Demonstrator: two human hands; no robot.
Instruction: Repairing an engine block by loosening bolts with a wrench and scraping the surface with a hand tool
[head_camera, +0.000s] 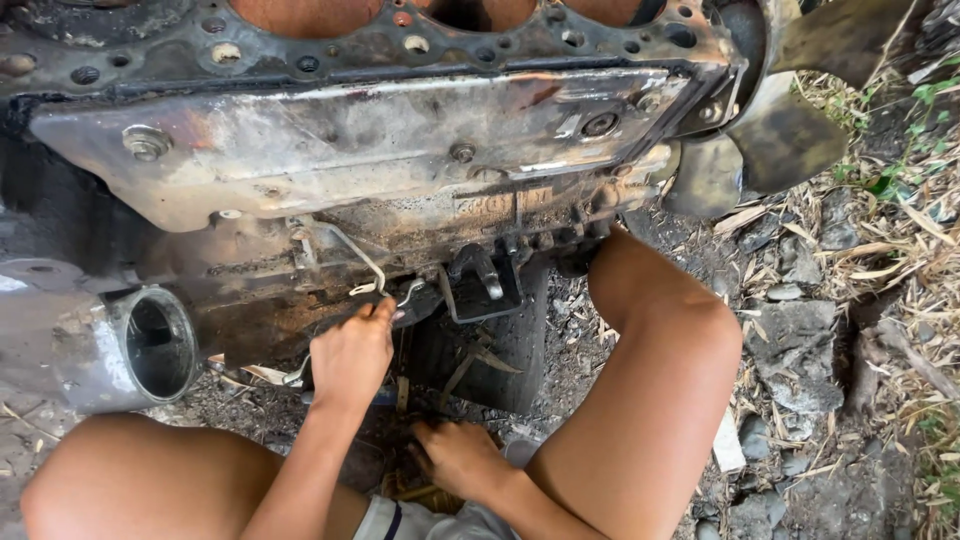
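Left hand pinched thin metal tube under engine block, 12 o'clock; right hand curled, contents unclear. Could kink tube if yanked.

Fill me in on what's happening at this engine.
A person squats on the ground before a grimy, rusty engine block. Their left hand is raised to its underside, fingers on a thin bent metal tube. The right hand rests low between the knees, on the ground by an old tyre. Whether it holds anything is unclear.
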